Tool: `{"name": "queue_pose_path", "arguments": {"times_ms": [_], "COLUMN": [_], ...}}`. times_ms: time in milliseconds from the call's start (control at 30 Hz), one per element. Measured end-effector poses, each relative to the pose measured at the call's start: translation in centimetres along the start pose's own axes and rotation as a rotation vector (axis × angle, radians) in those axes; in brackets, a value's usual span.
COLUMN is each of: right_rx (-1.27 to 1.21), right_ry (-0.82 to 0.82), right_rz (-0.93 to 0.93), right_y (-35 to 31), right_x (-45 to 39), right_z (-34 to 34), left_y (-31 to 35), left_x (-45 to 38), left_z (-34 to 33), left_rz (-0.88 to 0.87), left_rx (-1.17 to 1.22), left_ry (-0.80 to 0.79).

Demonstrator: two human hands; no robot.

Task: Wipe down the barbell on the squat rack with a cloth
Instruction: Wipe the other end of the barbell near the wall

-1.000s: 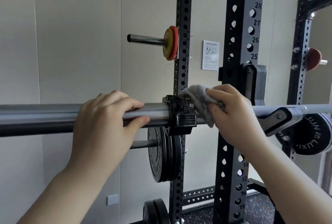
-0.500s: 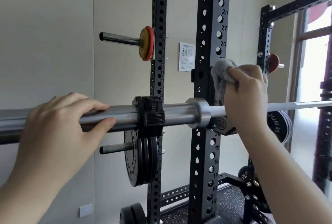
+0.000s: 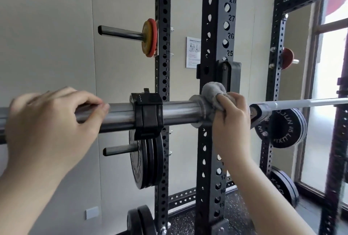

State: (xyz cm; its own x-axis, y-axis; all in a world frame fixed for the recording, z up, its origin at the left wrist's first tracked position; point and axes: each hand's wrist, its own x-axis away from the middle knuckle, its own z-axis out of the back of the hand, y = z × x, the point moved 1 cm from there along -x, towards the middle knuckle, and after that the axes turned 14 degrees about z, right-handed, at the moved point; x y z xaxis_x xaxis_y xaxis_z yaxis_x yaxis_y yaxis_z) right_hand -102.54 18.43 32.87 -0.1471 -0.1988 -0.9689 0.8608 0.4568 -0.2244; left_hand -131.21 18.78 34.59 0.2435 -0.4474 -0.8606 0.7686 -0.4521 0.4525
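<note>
Gym room: pale panelled wall (image 3: 56,27), speckled dark floor (image 3: 188,221), window at right. One squat rack (image 3: 216,150), black perforated uprights with numbered holes. One barbell (image 3: 178,112) lying horizontal across the rack, one black collar (image 3: 147,115) clamped on its sleeve. One grey cloth (image 3: 213,93), bunched against the sleeve shoulder. Two hands: left hand (image 3: 49,121) curled over the sleeve left of the collar; right hand (image 3: 231,116) gripping the cloth on the bar. One posted paper sheet (image 3: 193,51). Several black plates (image 3: 148,161) on storage pegs.
</note>
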Motion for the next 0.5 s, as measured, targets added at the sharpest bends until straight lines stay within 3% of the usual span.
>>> {"name": "queue_pose_path", "arguments": {"times_ms": [100, 200, 333, 433, 500], "right_rx": [0.018, 0.078, 0.124, -0.099, -0.334], "right_ry": [-0.069, 0.025, -0.015, -0.069, -0.007], "right_rz": [0.002, 0.147, 0.298, 0.219, 0.102], "right_y": [1.2, -1.6, -4.6, -4.7, -4.6], "right_x": [-0.1, 0.1, 2.4, 4.5, 4.6], "right_z": [1.3, 0.6, -1.6, -1.9, -0.9], "left_y": [1.4, 2.3, 2.5, 2.6, 2.6], "left_x": [0.8, 1.1, 1.1, 1.3, 1.5], "left_z": [0.7, 0.8, 0.9, 1.2, 1.5], "left_rz": [-0.021, -0.013, 0.016, 0.01, 0.019], "left_rx": [-0.172, -0.259, -0.327, -0.332, -0.319], "left_ry": [0.092, 0.119, 0.1, 0.072, 0.056]}}
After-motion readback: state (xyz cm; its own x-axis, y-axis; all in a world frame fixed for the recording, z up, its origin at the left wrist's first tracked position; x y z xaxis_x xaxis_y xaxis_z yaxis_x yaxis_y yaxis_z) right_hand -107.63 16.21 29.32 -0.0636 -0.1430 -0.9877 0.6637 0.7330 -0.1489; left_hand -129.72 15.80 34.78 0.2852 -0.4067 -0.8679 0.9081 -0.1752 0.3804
